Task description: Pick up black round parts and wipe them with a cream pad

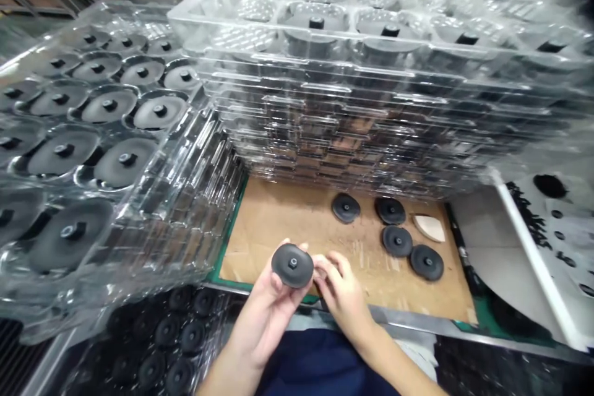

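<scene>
Left hand [271, 303], lower centre of frame, grips 1 black disc [292, 265] by its rim above the worktop [278, 223] edge. Right hand [341, 288] half-open, empty, just beside it. Risk: a loose fingertip grip may drop the disc off that edge.

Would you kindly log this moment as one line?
left hand: holds black disc | right hand: at disc edge | board: four loose discs

Both bare forearms enter from 6 o'clock. The left hand [266, 306] angles toward 1 o'clock, palm up, fingertips pinching a black disc [292, 265]. The right hand [342, 292] points toward 11 o'clock, knuckles up, fingers curled at the disc's 3 o'clock edge; whether it grips is unclear.
</scene>
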A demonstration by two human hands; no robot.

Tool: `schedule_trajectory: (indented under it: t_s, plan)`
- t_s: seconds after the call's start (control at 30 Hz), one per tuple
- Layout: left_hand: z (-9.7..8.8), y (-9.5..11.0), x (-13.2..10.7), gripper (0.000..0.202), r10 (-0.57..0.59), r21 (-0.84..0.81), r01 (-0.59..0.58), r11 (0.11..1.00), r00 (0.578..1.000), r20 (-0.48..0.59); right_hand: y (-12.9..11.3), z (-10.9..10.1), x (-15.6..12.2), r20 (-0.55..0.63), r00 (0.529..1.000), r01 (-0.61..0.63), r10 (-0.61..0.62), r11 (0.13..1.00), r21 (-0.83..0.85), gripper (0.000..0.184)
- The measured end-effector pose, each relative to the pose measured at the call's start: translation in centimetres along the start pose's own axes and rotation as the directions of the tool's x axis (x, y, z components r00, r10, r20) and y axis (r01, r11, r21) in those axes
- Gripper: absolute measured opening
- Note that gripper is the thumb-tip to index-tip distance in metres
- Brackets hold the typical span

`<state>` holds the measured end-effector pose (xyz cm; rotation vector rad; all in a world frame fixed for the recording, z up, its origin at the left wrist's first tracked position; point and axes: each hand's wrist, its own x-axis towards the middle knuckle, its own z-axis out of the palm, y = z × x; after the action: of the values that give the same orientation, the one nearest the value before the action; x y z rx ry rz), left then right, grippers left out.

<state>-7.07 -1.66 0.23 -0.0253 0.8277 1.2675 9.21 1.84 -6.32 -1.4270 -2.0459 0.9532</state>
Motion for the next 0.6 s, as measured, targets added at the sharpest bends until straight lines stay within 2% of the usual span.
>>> schedule_trajectory:
  t_s: [0.13,0.27,0.37,0.47,0.53,0.6]
  plan:
    - [0.5,0.0,-0.1,0.058,0.027,0.013,-0.027,1.0,1.0,-0.006,-0.4,0.3,0.0,-0.017,0.999,0.042,-0.043,0.998,-0.042,0.04]
    - [1.1,-0.1,0.1,0.057,0.004,0.037,-0.004,0.999,1.0,0.002,-0.1,-0.1,0.5,0.034,0.984,0.174,-0.172,0.984,-0.048,0.03]
    - [1.6,-0.3,0.3,0.058,-0.002,0.034,0.001,0.999,1.0,0.001,0.2,-1.3,1.3,0.06,0.96,0.275,-0.273,0.961,-0.027,0.02]
    - [2.2,-0.8,0.5,0.061,0.007,0.042,-0.007,0.999,1.0,-0.007,-0.7,-4.0,2.3,-0.021,0.969,0.247,-0.248,0.968,-0.032,0.017]
    - [3.0,-1.3,0.6,0.062,0.021,0.055,-0.021,0.998,1.0,-0.01,-2.5,-6.1,2.6,-0.13,0.975,0.18,-0.183,0.983,-0.031,0.022]
    - [3.8,-1.8,0.7,0.062,0.013,0.071,-0.012,0.997,1.0,-0.005,-4.9,-7.9,2.3,-0.236,0.958,0.161,-0.161,0.987,-0.016,0.027]
